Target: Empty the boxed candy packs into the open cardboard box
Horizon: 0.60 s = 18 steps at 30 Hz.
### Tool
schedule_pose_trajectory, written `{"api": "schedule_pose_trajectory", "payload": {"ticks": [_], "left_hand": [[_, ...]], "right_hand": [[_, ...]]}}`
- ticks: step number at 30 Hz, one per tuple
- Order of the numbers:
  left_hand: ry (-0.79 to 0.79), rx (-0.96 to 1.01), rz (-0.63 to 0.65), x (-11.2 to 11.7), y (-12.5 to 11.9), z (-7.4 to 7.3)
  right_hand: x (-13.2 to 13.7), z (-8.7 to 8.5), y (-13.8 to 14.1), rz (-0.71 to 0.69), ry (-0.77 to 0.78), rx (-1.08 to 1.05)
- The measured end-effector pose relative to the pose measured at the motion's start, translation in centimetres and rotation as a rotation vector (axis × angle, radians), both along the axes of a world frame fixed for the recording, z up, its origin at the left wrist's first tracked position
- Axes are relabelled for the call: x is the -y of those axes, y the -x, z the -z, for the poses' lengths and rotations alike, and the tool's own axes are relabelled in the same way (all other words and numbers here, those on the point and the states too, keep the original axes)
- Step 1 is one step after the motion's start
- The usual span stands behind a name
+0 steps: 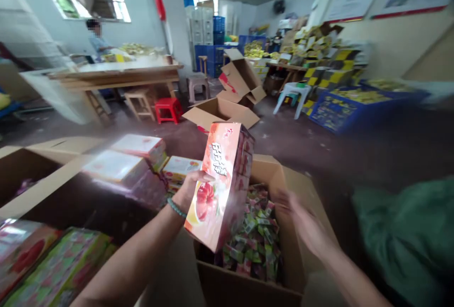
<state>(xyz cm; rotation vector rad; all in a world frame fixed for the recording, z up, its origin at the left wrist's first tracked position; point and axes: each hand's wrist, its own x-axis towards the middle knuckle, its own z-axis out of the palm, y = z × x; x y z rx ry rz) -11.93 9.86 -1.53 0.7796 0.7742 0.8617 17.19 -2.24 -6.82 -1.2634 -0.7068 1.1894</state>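
Observation:
A pink printed packing box [213, 184] with a grapefruit picture is tilted over an open carton [250, 278], gripped at its left side by my left hand [193, 186]. A beaded bracelet circles that wrist. Inside the carton lies a heap of small wrapped sachets [260, 236], mostly green and dark red. My right hand [292, 205] is at the carton's right flap, its fingers smeared by motion; I cannot make out anything in it.
Stacked printed boxes [117, 167] stand to the left, more boxes [56, 264] at lower left. Ahead are empty-looking cartons [222, 110], a red stool [168, 109] and blue crates [349, 108]. A person [97, 39] sits behind a wooden table [120, 77]. Green fabric [407, 231] is at right.

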Motion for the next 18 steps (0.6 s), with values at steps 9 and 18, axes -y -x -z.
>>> {"api": "schedule_pose_trajectory", "payload": {"ticks": [9, 18], "left_hand": [[0.442, 0.142, 0.305, 1.6, -7.4, 6.9], [0.490, 0.098, 0.322, 0.4, -10.0, 6.3]], "right_hand": [[-4.9, 3.9, 2.6, -0.089, 0.002, -0.514], [-6.0, 6.0, 1.4, 0.006, 0.031, -0.638]]}}
